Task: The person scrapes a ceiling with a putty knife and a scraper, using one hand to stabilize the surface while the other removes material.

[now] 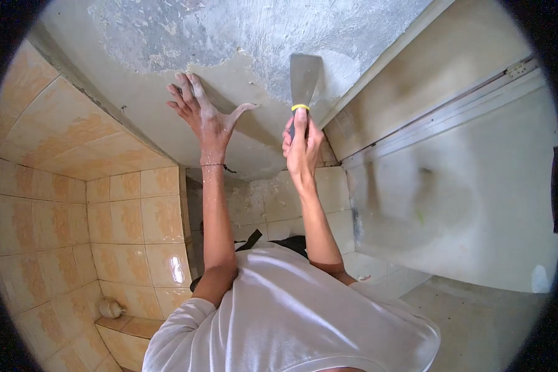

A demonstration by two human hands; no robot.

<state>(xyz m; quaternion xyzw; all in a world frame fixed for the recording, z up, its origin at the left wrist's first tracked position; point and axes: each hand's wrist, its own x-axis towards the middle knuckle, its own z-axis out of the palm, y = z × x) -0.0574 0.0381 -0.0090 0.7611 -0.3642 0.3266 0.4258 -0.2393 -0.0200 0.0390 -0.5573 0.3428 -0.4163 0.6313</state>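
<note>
Wall [142, 105] fills the top, with a big rough gray patch [229, 31] above a smoother pale part. Shiny tiles [62, 223] stand at the left, and a large pale panel [459, 192] stands at the right. The person wears a white shirt [304, 316].

The left hand [209, 121] is open and holds nothing. Its fingers are spread wide, with dusty tips by the low edge of the patch. I cannot tell how hard it leans there, if at all. It could slip if it leans on dust.

The right hand [302, 146] is closed tight around the handle of a scraper [304, 77]. The scraper is in front of the wall, blade up, near the panel side. I cannot tell if the whole blade touches. If it tips, a corner could dig in and leave a scratch. If it skids left, it could cut the open hand.

Smallest are the scraper's yellow ring [299, 107] and a dark string [213, 165] around the left wrist.
</note>
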